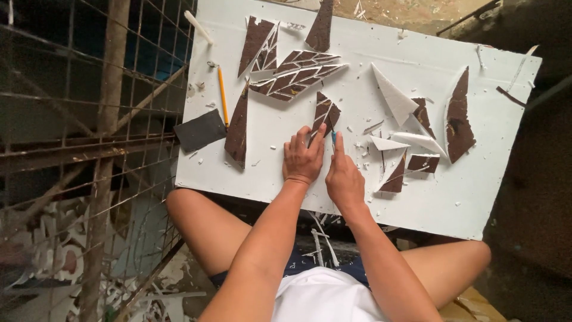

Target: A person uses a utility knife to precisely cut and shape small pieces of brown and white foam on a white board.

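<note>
counter point(286, 161): matt white board, smooth, strewn with white shavings. brown cut pieces point(295, 79): dark matt faces, white foam-like cores showing in carved grooves. pencil point(222, 95): yellow wood. dark pad point(199, 130): rough, sandpaper-like. mesh fence point(89, 149): rusted metal.

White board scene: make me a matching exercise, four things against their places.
Things:
1. pencil
2. dark grey square pad
3. left hand
4. white triangular piece

Places:
A. pressing down a small brown patterned piece
B. overhanging the white board's left edge
C. right of centre on the board
D. lying lengthwise near the left edge, above the pad

Pairs: 1-D, 2-B, 3-A, 4-C
</note>
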